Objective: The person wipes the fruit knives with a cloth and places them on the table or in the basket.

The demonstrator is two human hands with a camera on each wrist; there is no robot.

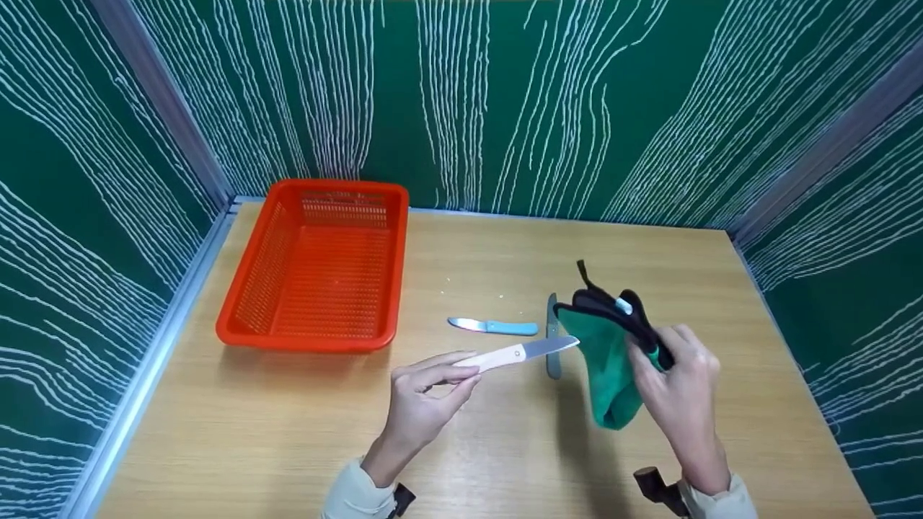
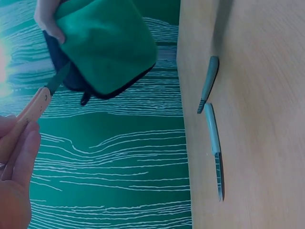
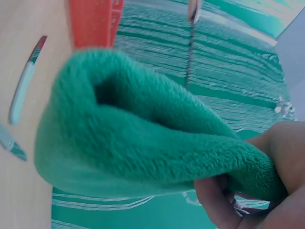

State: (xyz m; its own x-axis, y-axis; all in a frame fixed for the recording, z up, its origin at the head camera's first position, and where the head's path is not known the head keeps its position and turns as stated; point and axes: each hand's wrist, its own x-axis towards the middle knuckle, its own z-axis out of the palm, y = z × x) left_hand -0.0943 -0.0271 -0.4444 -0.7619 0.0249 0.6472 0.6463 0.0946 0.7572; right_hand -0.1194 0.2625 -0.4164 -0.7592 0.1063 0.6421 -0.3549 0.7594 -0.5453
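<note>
My left hand [image 1: 425, 400] pinches a small knife [image 1: 499, 357] by its pale pinkish handle, the blade pointing right toward the cloth. In my right hand [image 1: 681, 382] I grip a folded green cloth [image 1: 602, 353] with a black border and a small loop, held above the table. The blade tip is close to the cloth in the head view; I cannot tell if they touch. A light-blue-handled knife [image 1: 510, 328] lies crosswise beyond the left hand. Beside it another knife [image 1: 553, 364] lies lengthwise, partly hidden by the raised blade.
A red-orange plastic basket [image 1: 306, 344] stands at the back left of the wooden table [image 1: 303, 440]. Small white specks lie on the tabletop behind the knives. Green panels [image 1: 461, 108] with white wavy lines enclose the back and sides.
</note>
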